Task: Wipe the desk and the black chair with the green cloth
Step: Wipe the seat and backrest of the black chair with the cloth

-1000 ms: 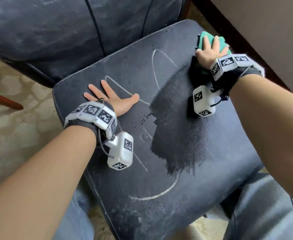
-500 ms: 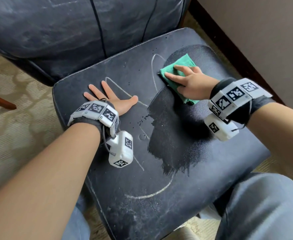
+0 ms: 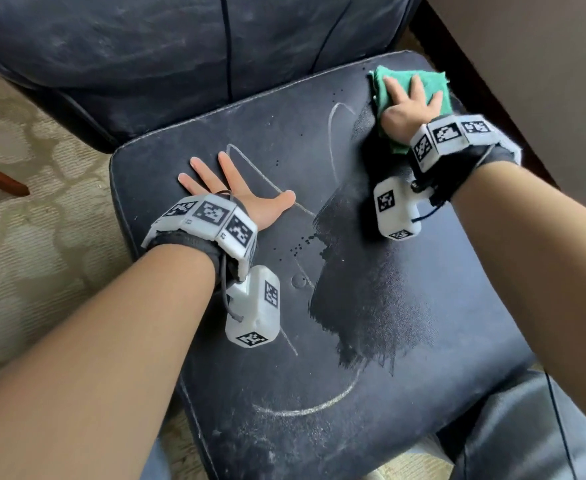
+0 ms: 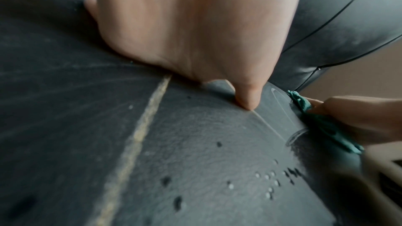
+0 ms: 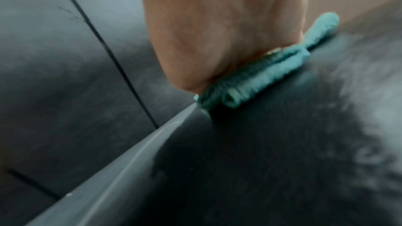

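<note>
2 hands are down on the seat of the black chair (image 3: 405, 306). The right hand (image 3: 407, 110) lies flat on the green cloth (image 3: 409, 77), its fingers (image 3: 417, 87) straight and spread over the fabric, pressing it onto the far right corner of the seat, close to where the seat meets the backrest (image 3: 180, 57). Nothing is curled round the cloth; the palm and straight fingers simply bear on it. In the right wrist view the cloth (image 5: 261, 76) shows as a folded, bunched edge squeezed between the heel of the hand (image 5: 217, 32) and the dark seat (image 5: 282, 161), though this view is blurred.

The left hand (image 3: 246, 195) is well apart from the cloth, on the left half of the seat, palm down with fingers straight and splayed and the thumb (image 3: 282, 199) stretched out toward the middle. It holds nothing. The left wrist view shows the same hand (image 4: 195, 32) flat on the leather, thumb tip touching the surface, with the cloth (image 4: 326, 126) and the right hand (image 4: 359, 118) at the far right edge.

Between the 2 hands the seat is split in tone: a darker, cleaner patch (image 3: 371, 289) runs from below the right wrist down the middle, with a ragged lower edge, while the rest looks grey and dusty. Pale chalky lines (image 3: 305, 408) curve across the dusty part, and small dark specks (image 3: 298, 245) sit just beside the patch's left edge. Each wrist carries a white band with black-and-white markers (image 3: 212, 216) and a white camera block (image 3: 253, 306) beneath it.

Patterned beige carpet (image 3: 25, 254) lies to the left of the chair, and a brown wall (image 3: 544, 64) stands to the right.
</note>
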